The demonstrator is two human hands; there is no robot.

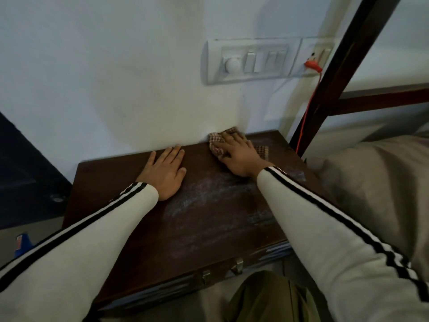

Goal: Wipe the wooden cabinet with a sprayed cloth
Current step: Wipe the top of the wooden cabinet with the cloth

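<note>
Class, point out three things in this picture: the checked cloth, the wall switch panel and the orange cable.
checked cloth [216, 148]: head view, on its bunched left end.
switch panel [251, 61]: head view, on a rocker switch near its middle.
orange cable [309, 108]: head view, on the hanging stretch below the plug.

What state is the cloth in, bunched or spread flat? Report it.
Bunched. The cloth lies crumpled under the right hand on the cabinet top, folds showing.
</note>
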